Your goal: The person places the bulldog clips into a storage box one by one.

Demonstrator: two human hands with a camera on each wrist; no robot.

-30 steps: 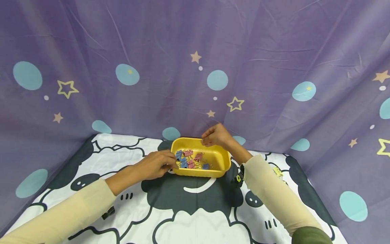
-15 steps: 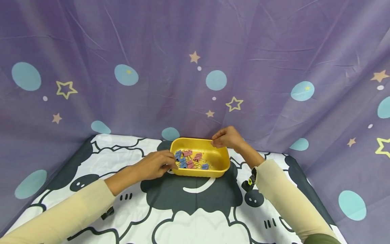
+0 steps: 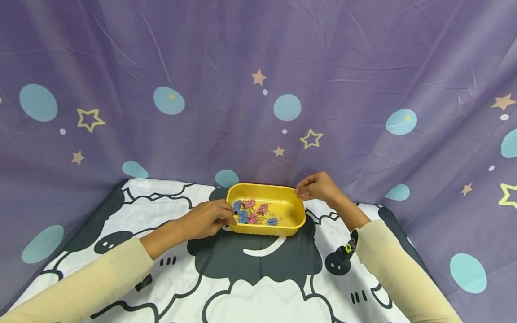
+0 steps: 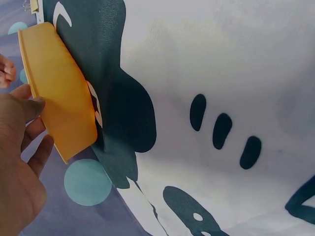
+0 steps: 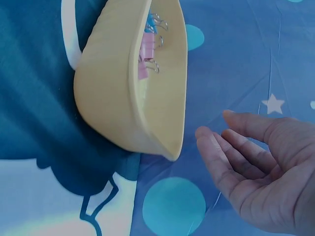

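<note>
A yellow plastic basin (image 3: 288, 230) stands at the back of the table in the head view, with several pink and blue binder clips (image 3: 253, 218) gathered toward its left side. My left hand (image 3: 210, 218) pinches the basin's left end; the left wrist view shows thumb and fingers at the rim. Over the right back corner hovers my right hand (image 3: 319, 187). In the right wrist view, its relaxed fingers (image 5: 216, 152) hold nothing and stay apart from the basin wall (image 5: 106, 93).
A white and dark cartoon-print cloth (image 3: 262, 296) covers the table. Close behind the basin hangs a purple curtain (image 3: 226, 134) with stars and dots. A yellow clip (image 4: 34, 6) shows at the top edge of the left wrist view.
My right hand has moved right and slightly toward me, from above the basin's back rim to its right back corner. The left hand and basin stay put.
</note>
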